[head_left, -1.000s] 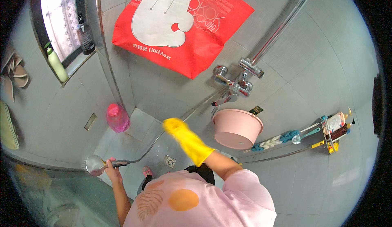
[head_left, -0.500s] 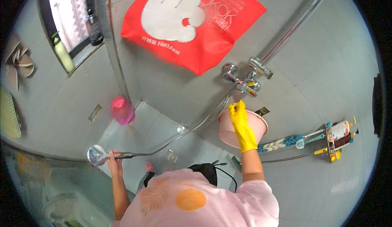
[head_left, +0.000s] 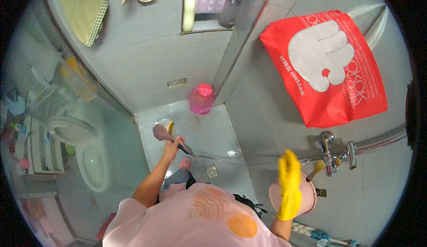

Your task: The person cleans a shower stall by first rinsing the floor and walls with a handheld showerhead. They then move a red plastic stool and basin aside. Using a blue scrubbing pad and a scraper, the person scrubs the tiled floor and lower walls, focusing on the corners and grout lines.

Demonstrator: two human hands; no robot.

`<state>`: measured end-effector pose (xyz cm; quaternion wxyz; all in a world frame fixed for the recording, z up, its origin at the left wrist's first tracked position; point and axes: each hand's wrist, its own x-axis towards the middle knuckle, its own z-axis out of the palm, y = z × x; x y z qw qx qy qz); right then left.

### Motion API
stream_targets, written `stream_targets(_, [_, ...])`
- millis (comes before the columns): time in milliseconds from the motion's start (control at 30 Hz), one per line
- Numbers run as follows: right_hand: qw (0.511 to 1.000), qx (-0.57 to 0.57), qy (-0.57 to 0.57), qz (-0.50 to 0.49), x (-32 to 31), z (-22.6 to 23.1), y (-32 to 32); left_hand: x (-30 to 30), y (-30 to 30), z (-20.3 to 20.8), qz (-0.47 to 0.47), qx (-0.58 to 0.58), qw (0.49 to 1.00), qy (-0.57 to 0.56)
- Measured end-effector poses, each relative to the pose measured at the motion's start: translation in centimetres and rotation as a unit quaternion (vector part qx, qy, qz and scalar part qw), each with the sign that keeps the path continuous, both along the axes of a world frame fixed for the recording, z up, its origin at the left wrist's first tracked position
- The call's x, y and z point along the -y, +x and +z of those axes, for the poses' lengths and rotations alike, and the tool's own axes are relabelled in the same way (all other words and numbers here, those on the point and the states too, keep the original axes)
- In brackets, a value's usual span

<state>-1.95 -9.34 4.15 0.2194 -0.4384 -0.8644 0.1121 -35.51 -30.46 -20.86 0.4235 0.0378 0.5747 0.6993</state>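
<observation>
Grey tiled walls (head_left: 151, 64) close in a wet shower floor (head_left: 227, 136). The shower head (head_left: 161, 132) is over the floor, the left hand's (head_left: 173, 144) grip closed round its handle. Its hose (head_left: 244, 164) runs toward the tap (head_left: 328, 156). The right hand (head_left: 290, 182), in a yellow glove (head_left: 290, 204), overlaps the pink bucket (head_left: 308, 199) in view, its grip loosely open and apparently empty. A red bag (head_left: 291, 98) hangs above the tap.

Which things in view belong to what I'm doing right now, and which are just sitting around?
Seemingly part of it:
- shower head, held in your left hand
- hose
- yellow glove, on your right hand
- perhaps the pink bucket, partly behind the glove

Just around:
- red bag
- pink container
- pale green pump bottle
</observation>
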Motion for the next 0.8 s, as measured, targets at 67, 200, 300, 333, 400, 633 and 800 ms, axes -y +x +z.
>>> stream_targets(67, [0.948,-0.049,-0.303,0.083,1.5,-3.3,-5.5,0.0,1.1,0.5,-0.013,-0.036,0.999,0.009])
stream_targets(200, [0.916,0.100,-0.275,0.274,5.3,-9.9,-12.4,-1.0,2.4,1.5,-0.107,-0.158,0.982,0.001])
stream_targets(300, [0.909,0.081,-0.238,0.333,6.8,-13.9,-16.6,-1.7,3.3,3.6,-0.083,-0.134,0.987,0.036])
stream_targets(333, [0.899,0.083,-0.251,0.348,7.3,-14.3,-18.0,-1.7,3.4,3.5,-0.067,-0.142,0.987,0.024])
stream_targets(400, [0.879,0.088,-0.278,0.377,8.1,-15.0,-20.5,-1.6,3.5,3.4,-0.036,-0.158,0.987,0.000])
stream_targets(633, [0.878,-0.006,-0.266,0.398,10.8,-15.7,-24.3,0.5,1.5,7.1,0.051,-0.070,0.996,-0.016])
stream_targets(800, [0.885,-0.062,-0.261,0.380,11.7,-14.2,-27.2,1.5,-0.8,10.7,0.063,-0.148,0.983,0.084])
